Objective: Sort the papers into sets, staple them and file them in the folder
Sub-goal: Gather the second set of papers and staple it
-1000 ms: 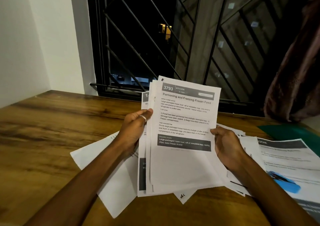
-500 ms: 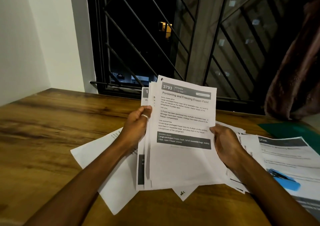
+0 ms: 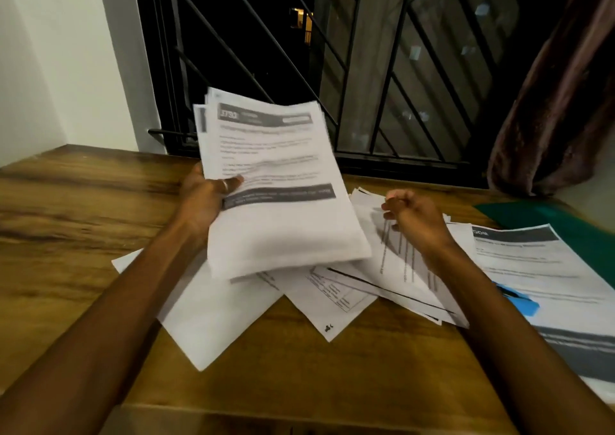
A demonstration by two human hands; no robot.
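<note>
On my screen the left hand [image 3: 203, 198] is up off the table [image 3: 66, 235], arm stretched fwd. It grips a stack of papers [image 3: 283, 228] at the stack's left edge. The thumb lies on the front page w/ a silver ring [image 3: 225, 185] on it; the other fingers are hidden behind. The stack leans back a bit, and its low edge hangs over the loose sheets [image 3: 332, 301] on the table. The pages are thin, white and a little fanned at the top. The front page has a dark grey band up top and one more lower down. The print is too blurry for me to read.

The right hand [image 3: 416, 221] is in the air just right of the stack, not touching it. Its fingers are softly bent and there's nothing in it.

The loose sheets lie flat and crooked, corners poking out diff ways. One printed sheet [image 3: 532, 268] lies far right, w/ a blue stapler [image 3: 519, 300] on it, partly hidden by the right arm. A flat green folder [image 3: 545, 218] lies behind that sheet, near the back right edge. The table is brown wood w/ dark streaks. Behind it are black window bars [image 3: 366, 68] and a soft brown curtain [image 3: 559, 101].
</note>
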